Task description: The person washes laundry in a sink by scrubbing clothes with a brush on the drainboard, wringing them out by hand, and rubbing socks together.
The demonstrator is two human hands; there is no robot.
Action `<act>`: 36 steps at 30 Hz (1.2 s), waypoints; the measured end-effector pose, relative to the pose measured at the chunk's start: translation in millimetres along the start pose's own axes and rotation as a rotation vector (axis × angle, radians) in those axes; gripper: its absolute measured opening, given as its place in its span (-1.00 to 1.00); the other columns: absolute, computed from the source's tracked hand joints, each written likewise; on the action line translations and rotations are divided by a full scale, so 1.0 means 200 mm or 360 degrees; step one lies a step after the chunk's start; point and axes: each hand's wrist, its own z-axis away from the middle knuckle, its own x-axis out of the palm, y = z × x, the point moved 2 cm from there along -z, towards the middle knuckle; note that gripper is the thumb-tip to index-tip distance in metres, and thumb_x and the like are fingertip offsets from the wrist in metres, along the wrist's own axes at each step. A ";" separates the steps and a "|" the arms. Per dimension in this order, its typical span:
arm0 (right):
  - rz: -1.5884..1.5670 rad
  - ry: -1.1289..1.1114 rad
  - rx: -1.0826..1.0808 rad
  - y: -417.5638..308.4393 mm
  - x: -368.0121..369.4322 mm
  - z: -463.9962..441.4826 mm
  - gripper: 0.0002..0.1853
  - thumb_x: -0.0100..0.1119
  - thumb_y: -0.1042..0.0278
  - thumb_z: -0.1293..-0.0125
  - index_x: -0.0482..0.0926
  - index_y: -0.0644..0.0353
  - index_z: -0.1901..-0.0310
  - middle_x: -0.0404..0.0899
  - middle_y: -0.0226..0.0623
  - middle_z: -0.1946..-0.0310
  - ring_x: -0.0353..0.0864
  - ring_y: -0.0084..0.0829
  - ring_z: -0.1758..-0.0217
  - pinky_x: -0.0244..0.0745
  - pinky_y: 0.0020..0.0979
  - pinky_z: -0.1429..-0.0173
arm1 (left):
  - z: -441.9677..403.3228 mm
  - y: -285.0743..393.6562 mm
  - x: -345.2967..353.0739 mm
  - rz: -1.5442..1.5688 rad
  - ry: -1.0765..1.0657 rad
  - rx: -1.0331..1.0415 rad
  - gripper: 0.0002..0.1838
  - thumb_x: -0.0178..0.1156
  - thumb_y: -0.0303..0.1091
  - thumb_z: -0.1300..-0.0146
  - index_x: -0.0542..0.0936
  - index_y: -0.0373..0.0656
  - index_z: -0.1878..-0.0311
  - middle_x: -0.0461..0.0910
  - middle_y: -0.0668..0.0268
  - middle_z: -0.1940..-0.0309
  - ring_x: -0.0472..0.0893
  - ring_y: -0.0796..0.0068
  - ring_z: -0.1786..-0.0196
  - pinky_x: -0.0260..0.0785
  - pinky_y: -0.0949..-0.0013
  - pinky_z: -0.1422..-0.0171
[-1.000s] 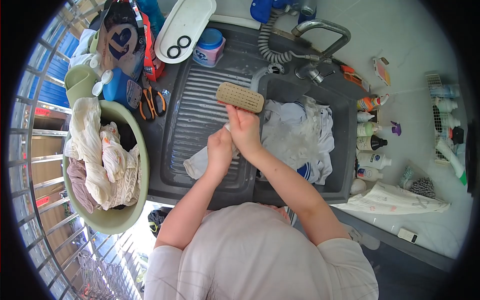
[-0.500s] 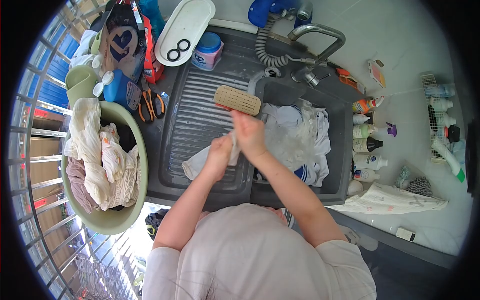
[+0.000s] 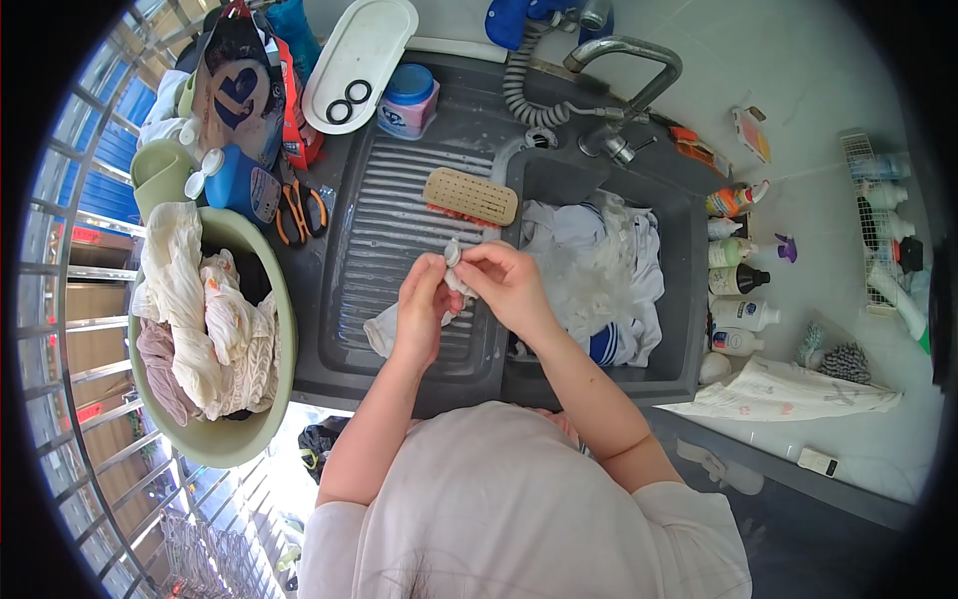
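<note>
Over the ribbed washboard (image 3: 374, 215), both hands pinch a bunched part of a wet white sock (image 3: 452, 266). My left hand (image 3: 423, 304) is closed on its left side. My right hand (image 3: 507, 288) grips it from the right with thumb and fingertips. A pale end of the cloth hangs down onto the board beside my left wrist. Just beyond my fingers, a beige scrubbing brush (image 3: 471, 196) lies with its reddish bristles down, touching neither hand.
The sink basin (image 3: 682, 299) at right holds wet white clothes (image 3: 639, 270) with suds, under a metal faucet (image 3: 639, 90). At left stands a green tub (image 3: 284, 344) of laundry. Orange-handled pliers (image 3: 290, 215), a blue-lidded jar (image 3: 408, 100) and a white tray (image 3: 364, 45) sit around the board.
My hands were close together in a blurred rubbing motion; now they have moved slightly apart and pinch a bunched part of the sock between the fingertips. The brush lies as before.
</note>
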 end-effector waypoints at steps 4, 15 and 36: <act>0.0116 -0.0127 0.0035 -0.02 -0.02 0.01 -0.86 0.36 0.48 -0.32 0.68 0.35 0.14 0.67 -0.36 0.25 0.68 -0.61 0.27 0.56 -0.55 0.18 | 0.03 0.03 0.00 -0.0144 0.0051 -0.0004 -0.76 0.05 -0.12 -0.55 0.53 -0.08 0.12 0.52 0.47 0.36 0.45 0.73 0.38 0.29 0.57 0.31; 0.0665 -0.0011 -0.0096 -0.13 -0.05 0.01 -0.90 0.31 0.53 -0.24 0.70 0.30 0.22 0.73 -0.31 0.31 0.69 -0.57 0.33 0.57 -0.53 0.23 | 0.05 0.08 -0.03 -0.0439 -0.0013 0.0072 -0.86 0.21 -0.33 -0.45 0.62 -0.18 0.08 0.65 0.39 0.20 0.61 0.62 0.18 0.58 0.48 0.11; -0.0505 0.0112 0.0394 0.00 -0.04 0.02 -0.84 -0.03 0.31 -0.56 0.47 0.21 0.06 0.47 -0.49 0.22 0.42 -0.68 0.12 0.37 -0.53 0.02 | 0.03 0.06 0.02 0.0018 -0.0211 -0.0046 -0.91 0.14 -0.26 -0.49 0.50 -0.03 0.12 0.57 0.46 0.17 0.50 0.67 0.19 0.32 0.54 0.23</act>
